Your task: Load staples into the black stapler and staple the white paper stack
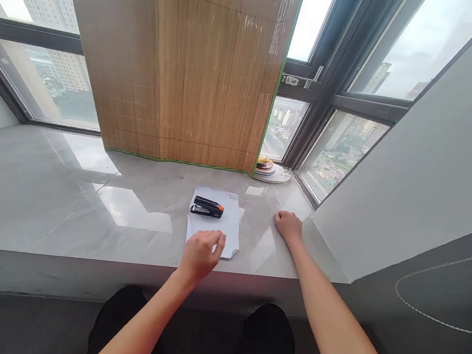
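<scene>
A black stapler (207, 207) with an orange end lies on a small stack of white paper sheets (229, 236) on the sill. Small print shows near the top right corner of the paper, and the sheets are not quite aligned. My left hand (202, 252) is over the lower edge of the paper, just below the stapler and apart from it. Its fingers are curled in, with nothing visible in them. To the right of the paper, my right hand (289, 225) rests on the sill as a closed fist.
The pale tiled sill (67, 197) has a front edge above my knees. A bamboo mat (212, 83) with green edging stands upright behind the paper. Stacked plates (272, 174) sit in the back right corner by the windows. A white cord (424, 319) hangs at the right.
</scene>
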The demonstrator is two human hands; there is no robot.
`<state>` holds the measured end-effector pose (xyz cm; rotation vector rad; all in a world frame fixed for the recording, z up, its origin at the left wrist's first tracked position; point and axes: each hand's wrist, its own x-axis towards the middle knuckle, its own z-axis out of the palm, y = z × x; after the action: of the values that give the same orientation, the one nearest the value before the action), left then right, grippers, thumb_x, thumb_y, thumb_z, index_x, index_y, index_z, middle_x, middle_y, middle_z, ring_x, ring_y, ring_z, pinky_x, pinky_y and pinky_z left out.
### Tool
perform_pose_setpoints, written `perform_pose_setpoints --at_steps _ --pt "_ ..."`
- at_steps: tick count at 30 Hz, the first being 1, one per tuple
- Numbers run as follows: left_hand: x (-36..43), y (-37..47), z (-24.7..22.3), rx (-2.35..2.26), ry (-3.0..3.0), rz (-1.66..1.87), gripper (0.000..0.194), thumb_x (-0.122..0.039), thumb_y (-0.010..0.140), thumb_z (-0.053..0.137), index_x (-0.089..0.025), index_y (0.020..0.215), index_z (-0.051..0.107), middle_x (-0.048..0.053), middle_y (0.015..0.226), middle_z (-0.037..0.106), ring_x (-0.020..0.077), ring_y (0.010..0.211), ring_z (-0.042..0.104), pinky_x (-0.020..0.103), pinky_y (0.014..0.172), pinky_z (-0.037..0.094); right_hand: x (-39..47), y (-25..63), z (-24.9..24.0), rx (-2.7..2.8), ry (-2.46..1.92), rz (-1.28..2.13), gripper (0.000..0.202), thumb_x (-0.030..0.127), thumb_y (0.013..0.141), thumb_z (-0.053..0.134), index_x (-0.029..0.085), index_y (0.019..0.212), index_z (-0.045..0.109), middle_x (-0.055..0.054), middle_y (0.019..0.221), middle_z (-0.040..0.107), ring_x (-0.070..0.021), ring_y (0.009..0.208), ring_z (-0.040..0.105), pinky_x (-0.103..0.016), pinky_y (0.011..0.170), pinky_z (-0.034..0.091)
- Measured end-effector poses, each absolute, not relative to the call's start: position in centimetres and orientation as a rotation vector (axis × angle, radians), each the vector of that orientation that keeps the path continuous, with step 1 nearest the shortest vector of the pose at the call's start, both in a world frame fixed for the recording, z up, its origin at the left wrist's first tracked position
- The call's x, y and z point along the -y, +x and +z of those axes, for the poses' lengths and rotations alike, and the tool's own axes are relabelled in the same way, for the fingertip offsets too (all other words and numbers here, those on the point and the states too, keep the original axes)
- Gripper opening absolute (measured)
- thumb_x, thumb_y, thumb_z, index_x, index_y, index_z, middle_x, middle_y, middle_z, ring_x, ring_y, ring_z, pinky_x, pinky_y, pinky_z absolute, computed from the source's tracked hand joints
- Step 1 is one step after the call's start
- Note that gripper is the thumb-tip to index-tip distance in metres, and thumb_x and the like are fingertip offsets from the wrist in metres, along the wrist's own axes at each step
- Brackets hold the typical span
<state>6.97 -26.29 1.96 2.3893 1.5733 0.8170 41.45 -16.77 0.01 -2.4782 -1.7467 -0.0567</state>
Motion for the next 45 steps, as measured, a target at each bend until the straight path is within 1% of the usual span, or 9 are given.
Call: perform_pose_setpoints --at_steps 2,5,7,9,11,29,37,42,45 --pt "23.0 2.9 3.7 -1.932 2.150 0.874 0.055 -0.042 0.113 0.033 -0.021 0.094 0.080 0.012 0.081 0.075 0.0268 0.083 0.072 0.038 0.085 0.054 16.8 41.4 0.0 1.748 -2.470 -0.059 0.044 0.030 0.106 0.041 0.021 0.105 0.084 -0.015 0.108 0.081 -0.0281 0.102 0.076 -0.033 0.083 0.050" --pt "17.9 -3.3 3.9 -2.235 1.898 0.783 0.050 -0.039 0.111 0.033 -0.019 0.128 0.076 0.018 0.125 0.077 0.0341 0.117 0.070 0.046 0.099 0.052 16.8 41.4 0.1 1.743 -2.467 -0.042 0.044 0.029 0.106 0.041 0.020 0.105 0.084 -0.015 0.107 0.080 -0.0272 0.103 0.075 -0.032 0.084 0.050" --pt "15.6 -6.1 2.6 -2.394 1.861 0.534 0.060 -0.049 0.107 0.044 -0.014 0.153 0.061 0.026 0.160 0.054 0.0472 0.150 0.046 0.063 0.115 0.041 16.9 41.5 0.1 1.740 -2.467 -0.019 0.044 0.028 0.106 0.041 0.020 0.104 0.084 -0.015 0.106 0.080 -0.0267 0.102 0.075 -0.031 0.084 0.049" --pt "14.7 -7.5 0.9 -2.439 1.868 0.337 0.070 -0.055 0.107 0.040 -0.015 0.164 0.050 0.027 0.174 0.034 0.0548 0.161 0.023 0.076 0.121 0.024 16.9 41.5 0.1 1.741 -2.462 -0.017 0.044 0.028 0.106 0.041 0.019 0.103 0.084 -0.015 0.107 0.080 -0.0264 0.102 0.075 -0.031 0.083 0.049" --pt "14.6 -7.9 -0.4 -2.438 1.892 0.257 0.073 -0.057 0.109 0.033 -0.017 0.168 0.044 0.027 0.177 0.025 0.0564 0.163 0.015 0.080 0.122 0.015 16.9 41.5 0.1 1.745 -2.459 -0.032 0.044 0.028 0.106 0.041 0.019 0.103 0.084 -0.015 0.107 0.080 -0.0262 0.102 0.076 -0.031 0.083 0.049" --pt "14.9 -7.6 -0.6 -2.445 1.898 0.300 0.073 -0.057 0.108 0.030 -0.018 0.168 0.044 0.028 0.176 0.029 0.0547 0.163 0.017 0.079 0.124 0.013 16.7 41.4 -0.2 1.743 -2.476 -0.043 0.044 0.029 0.106 0.041 0.020 0.105 0.084 -0.016 0.109 0.080 -0.0276 0.103 0.076 -0.033 0.085 0.050" --pt "14.9 -7.3 -0.4 -2.446 1.890 0.311 0.072 -0.054 0.107 0.033 -0.017 0.167 0.046 0.029 0.175 0.030 0.0556 0.163 0.018 0.080 0.122 0.014 16.7 41.7 -0.5 1.752 -2.428 -0.024 0.043 0.029 0.106 0.041 0.019 0.095 0.081 -0.014 0.103 0.079 -0.0261 0.096 0.074 -0.032 0.080 0.046" --pt "15.0 -7.3 -0.4 -2.461 1.892 0.318 0.071 -0.053 0.106 0.034 -0.017 0.166 0.047 0.029 0.173 0.032 0.0561 0.162 0.019 0.080 0.122 0.016 16.4 38.6 -0.8 1.827 -2.077 0.087 0.044 0.041 0.106 0.045 0.021 0.074 0.068 -0.008 0.082 0.073 -0.0223 0.081 0.066 -0.031 0.073 0.043" --pt "15.0 -7.2 -0.3 -2.471 1.897 0.320 0.069 -0.052 0.106 0.036 -0.017 0.164 0.049 0.029 0.172 0.034 0.0556 0.162 0.021 0.080 0.122 0.016 15.2 33.8 -0.8 1.917 -1.586 0.372 0.035 0.050 0.102 0.056 0.022 0.085 0.068 -0.004 0.087 0.072 -0.0203 0.080 0.062 -0.031 0.077 0.047"
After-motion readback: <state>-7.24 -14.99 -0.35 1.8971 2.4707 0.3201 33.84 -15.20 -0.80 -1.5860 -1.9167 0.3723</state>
